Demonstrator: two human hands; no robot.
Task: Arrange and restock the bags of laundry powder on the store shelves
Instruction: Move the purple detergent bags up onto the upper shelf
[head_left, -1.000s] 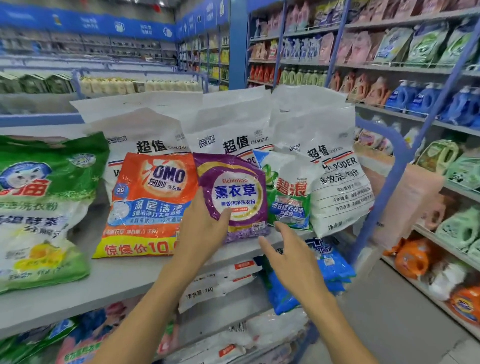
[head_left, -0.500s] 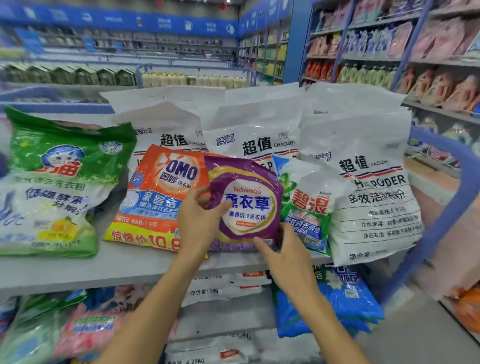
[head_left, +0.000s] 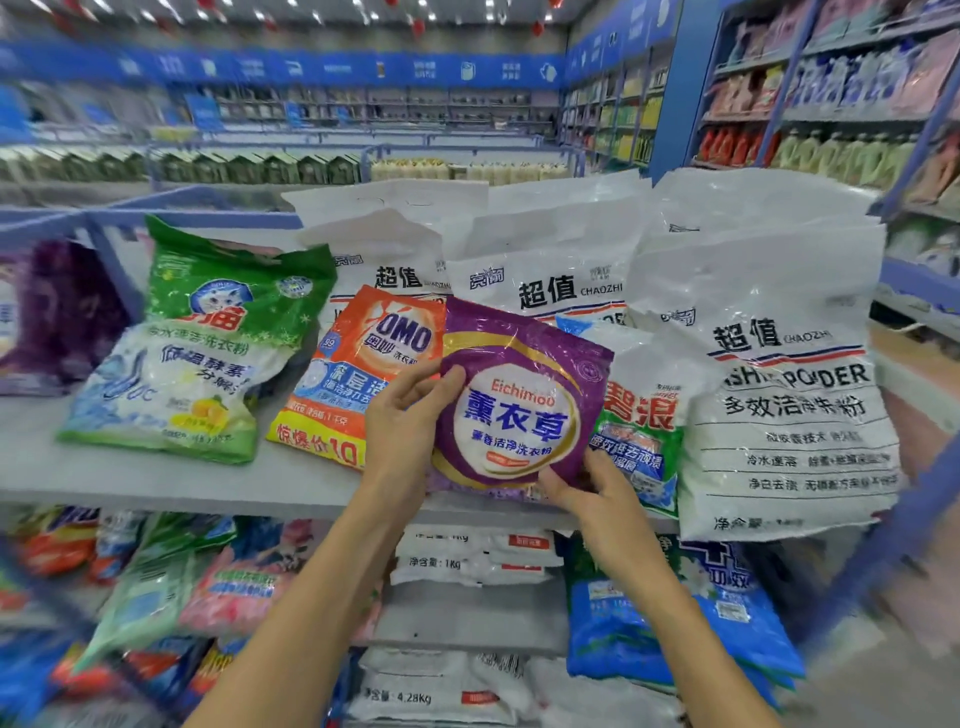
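Eichimoo bag right of OMO bag, before sacks.

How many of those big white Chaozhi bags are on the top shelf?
3: the left white bag behind the orange OMO bag, the middle white bag behind the purple bag, the right white bag at the end of the shelf. More may hide behind.

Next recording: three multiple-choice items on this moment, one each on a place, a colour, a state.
1. Directly left of the held bag lies: A. orange OMO bag B. blue bag C. white Chaozhi bag
2. The held bag is: A. green B. purple C. pink
3. The left hand is: A. hanging idle B. gripping the held bag C. pressing the shelf
1A, it adjoins that side; 2B, purple front; 3B, thumb and fingers clasp its edge, right hand pinching its lower corner.
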